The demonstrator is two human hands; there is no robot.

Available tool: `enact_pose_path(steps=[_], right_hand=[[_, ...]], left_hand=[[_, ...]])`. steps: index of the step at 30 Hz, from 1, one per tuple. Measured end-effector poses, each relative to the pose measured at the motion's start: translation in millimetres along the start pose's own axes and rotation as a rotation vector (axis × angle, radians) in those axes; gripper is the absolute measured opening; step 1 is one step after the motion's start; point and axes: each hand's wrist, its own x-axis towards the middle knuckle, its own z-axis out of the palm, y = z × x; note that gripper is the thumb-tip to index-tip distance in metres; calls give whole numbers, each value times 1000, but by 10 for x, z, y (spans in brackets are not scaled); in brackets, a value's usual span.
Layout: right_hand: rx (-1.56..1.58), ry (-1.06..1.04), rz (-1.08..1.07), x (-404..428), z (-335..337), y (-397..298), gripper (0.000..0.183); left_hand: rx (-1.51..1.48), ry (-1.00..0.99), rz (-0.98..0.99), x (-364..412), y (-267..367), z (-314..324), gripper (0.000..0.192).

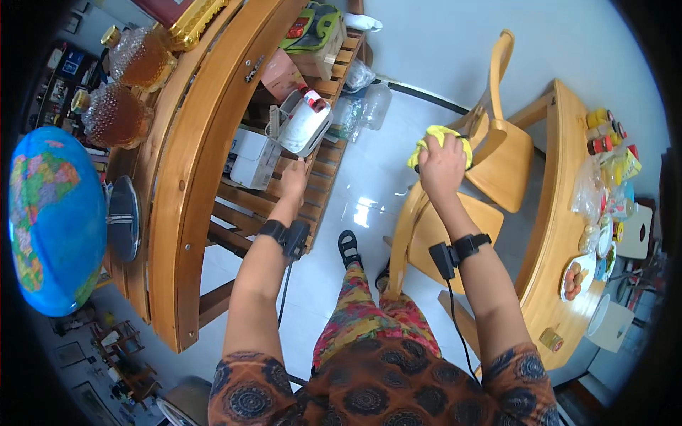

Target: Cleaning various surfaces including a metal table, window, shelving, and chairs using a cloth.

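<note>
My right hand [443, 162] grips a bunched yellow cloth [418, 153] just above the curved backs of two wooden chairs. Whether the cloth touches the nearer chair [407, 239] or the farther chair [498, 130] I cannot tell. Something dark shows at the cloth's lower edge. My left hand [294, 181] is by the slatted wooden shelf [319, 181], fingers curled and partly hidden. Its fingertips come up to the near end of a white plastic basket [303, 130]; a firm hold is not clear. A small red bottle [313, 100] lies at the basket's far end.
A white box [253, 160], a pink box [282, 74] and a green bag [319, 26] sit on the shelf. A globe [58, 218] and amber glass bottles [117, 114] stand left. Beside the shelf is a clear plastic jug [377, 104]. A wooden table [543, 298] carries food and jars.
</note>
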Motion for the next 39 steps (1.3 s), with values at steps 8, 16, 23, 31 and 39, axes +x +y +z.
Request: enact_pose_path(steps=[8,16,23,31,39], right_hand=[[-34,48,30,19,43,-76,24],[-26,24,38,29,49,-52,25],[-30,16,41,30,44,-65,26],[-8,-4,49,30,30,-69,24],[-28,16,32,35,59,-89,21]], left_hand=[[-669,-163,-619,806,-266,151,81],[-1029,-89,-573,1020,-244,269,74],[-1159,-78,-511,1066,-318,417,75],[-1153,-18,-431,975,-326,483,75],[-1224,-90,-421,792,-235,513,67]])
